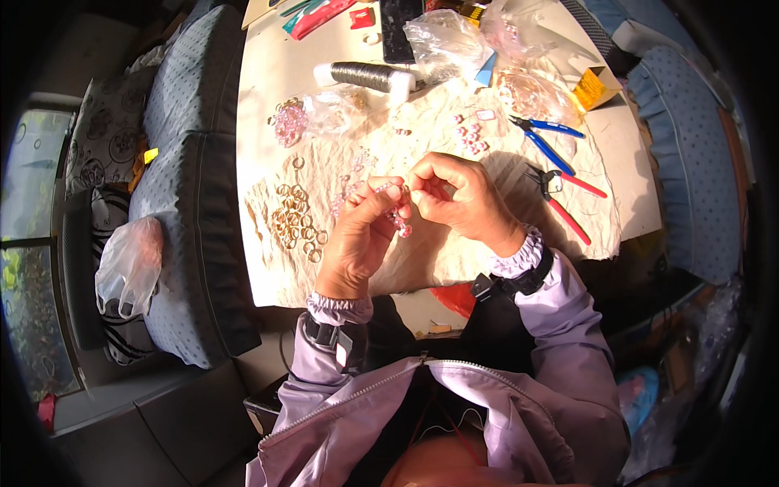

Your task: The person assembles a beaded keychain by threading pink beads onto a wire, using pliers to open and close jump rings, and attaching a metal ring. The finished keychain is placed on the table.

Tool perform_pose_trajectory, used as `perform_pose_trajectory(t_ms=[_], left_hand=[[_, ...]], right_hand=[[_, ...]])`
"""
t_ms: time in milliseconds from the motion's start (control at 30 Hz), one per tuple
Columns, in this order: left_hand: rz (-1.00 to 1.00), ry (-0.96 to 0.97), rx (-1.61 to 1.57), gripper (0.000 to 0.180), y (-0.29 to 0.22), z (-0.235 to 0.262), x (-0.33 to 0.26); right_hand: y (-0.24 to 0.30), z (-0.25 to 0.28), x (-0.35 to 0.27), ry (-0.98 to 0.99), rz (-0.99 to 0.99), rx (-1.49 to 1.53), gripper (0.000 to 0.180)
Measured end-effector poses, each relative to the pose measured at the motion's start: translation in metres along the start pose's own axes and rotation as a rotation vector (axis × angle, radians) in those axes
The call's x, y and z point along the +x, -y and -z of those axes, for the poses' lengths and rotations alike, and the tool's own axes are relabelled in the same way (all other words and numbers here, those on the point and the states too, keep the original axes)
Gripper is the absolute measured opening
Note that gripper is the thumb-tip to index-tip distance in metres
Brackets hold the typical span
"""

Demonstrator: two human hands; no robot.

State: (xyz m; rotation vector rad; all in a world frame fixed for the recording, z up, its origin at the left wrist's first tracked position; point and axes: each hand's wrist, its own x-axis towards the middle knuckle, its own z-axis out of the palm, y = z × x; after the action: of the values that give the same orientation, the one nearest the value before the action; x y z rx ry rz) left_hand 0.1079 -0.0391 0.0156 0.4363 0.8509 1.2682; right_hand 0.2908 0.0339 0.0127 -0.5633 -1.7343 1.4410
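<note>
My left hand (357, 243) is closed on a string of pink beads (403, 229), whose end hangs out beside the fingers. Close against it, the thumb and forefinger of my right hand (462, 203) are pinched together at the left fingertips; whatever lies between them is too small to make out. More pale pink beads (347, 195) show on the cloth behind the left hand. To the left lies a heap of gold rings (292, 217). Several small red-and-white beads (471, 136) sit beyond my right hand.
Blue-handled cutters (556, 146) and red-handled pliers (572, 203) lie at the right on a cream cloth (519, 219). Farther back are a spool of dark cord (361, 77), a pink bead cluster (289, 123), plastic bags (446, 40) and a black phone-like slab (400, 36). Padded seats flank the table.
</note>
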Motion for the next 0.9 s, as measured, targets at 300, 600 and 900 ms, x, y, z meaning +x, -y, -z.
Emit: perform_pose_trajectory(t_ms=[300, 600, 900], left_hand=[[-0.046, -0.057, 0.035, 0.013, 0.001, 0.003, -0.002], [-0.172, -0.127, -0.044, 0.013, 0.009, -0.001, -0.001], [-0.149, -0.097, 0.010, 0.018, 0.016, -0.004, -0.001]], right_hand=[[-0.006, -0.003, 0.001, 0.041, 0.010, -0.024, 0.006], [-0.007, -0.005, 0.004, -0.090, 0.077, -0.100, 0.011], [-0.007, -0.004, 0.004, -0.091, 0.031, -0.077, 0.009]])
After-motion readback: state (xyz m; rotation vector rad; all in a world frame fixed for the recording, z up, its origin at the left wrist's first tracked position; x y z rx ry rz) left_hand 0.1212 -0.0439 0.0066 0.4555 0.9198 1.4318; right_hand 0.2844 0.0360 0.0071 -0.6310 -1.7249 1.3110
